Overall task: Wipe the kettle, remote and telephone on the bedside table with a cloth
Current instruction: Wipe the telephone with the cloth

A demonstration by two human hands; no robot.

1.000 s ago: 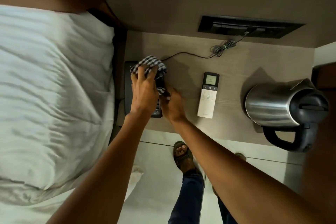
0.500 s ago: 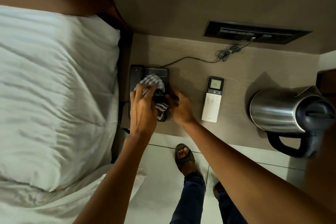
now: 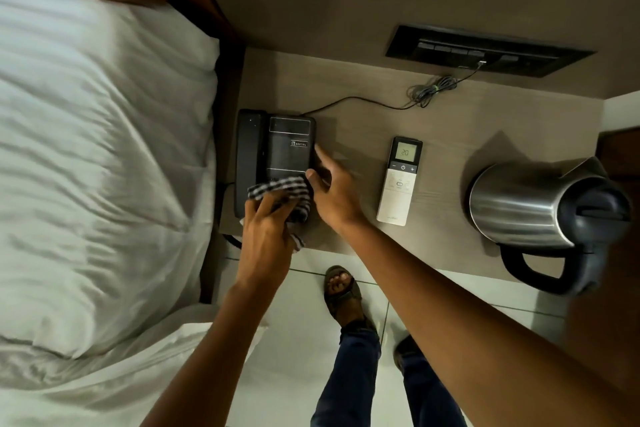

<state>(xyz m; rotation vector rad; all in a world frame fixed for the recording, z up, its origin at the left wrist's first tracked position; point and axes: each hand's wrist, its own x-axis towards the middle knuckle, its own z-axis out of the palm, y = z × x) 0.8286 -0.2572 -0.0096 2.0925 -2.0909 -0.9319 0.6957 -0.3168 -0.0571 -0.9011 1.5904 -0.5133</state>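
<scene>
Rubbing the black boxy telephone [image 3: 275,152] on the worktop [image 3: 353,121], we have slid the checked cloth [image 3: 282,192] down to its near end. Our left hand [image 3: 266,236] fingers clench the cloth; our right hand [image 3: 334,189] steadies the phone's side, fingers loose. The top looks done.

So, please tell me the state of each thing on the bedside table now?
telephone: handset on cradle, lower part under cloth
checked cloth: bunched, pressed on telephone by left hand
right hand: open, steadying telephone's side
remote: flat, display on
kettle: upright, lid closed
</scene>
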